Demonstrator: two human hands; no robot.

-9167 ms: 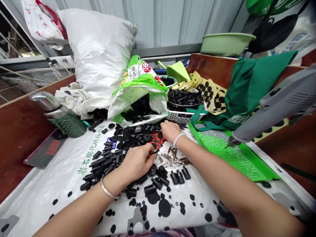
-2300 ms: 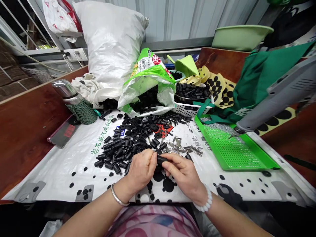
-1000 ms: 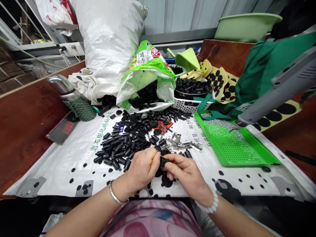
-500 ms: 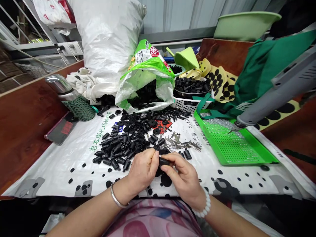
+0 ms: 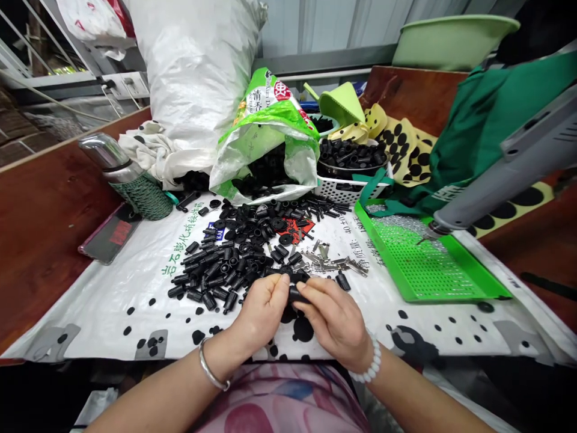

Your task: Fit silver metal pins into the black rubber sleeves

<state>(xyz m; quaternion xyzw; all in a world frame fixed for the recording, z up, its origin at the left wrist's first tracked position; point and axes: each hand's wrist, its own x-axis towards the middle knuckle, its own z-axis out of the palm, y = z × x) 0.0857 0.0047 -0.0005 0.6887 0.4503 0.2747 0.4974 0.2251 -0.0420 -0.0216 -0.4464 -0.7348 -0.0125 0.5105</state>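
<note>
Between my two hands is a black plastic cylinder (image 5: 296, 294), close to the table's front edge. My right hand (image 5: 336, 316) pinches it with thumb and fingers. My left hand (image 5: 262, 307) is closed against its other end; whatever lies inside that fist is hidden. Just beyond them spreads a heap of black plastic parts (image 5: 225, 264), cylinders and round caps mixed. Thin metal strips (image 5: 331, 260) lie loose to the right of the heap.
A grey power screwdriver (image 5: 496, 168) slants over a green perforated tray (image 5: 446, 276) of small shiny pieces. Behind the heap, an open green-and-white bag (image 5: 265, 129) holds black parts. A thermos (image 5: 135, 186) and a phone (image 5: 108, 234) are at left.
The fingers of my right hand have shifted their grip on the black cylinder and curl more over it. Both hands stay in nearly the same spot, and the view has moved slightly.
</note>
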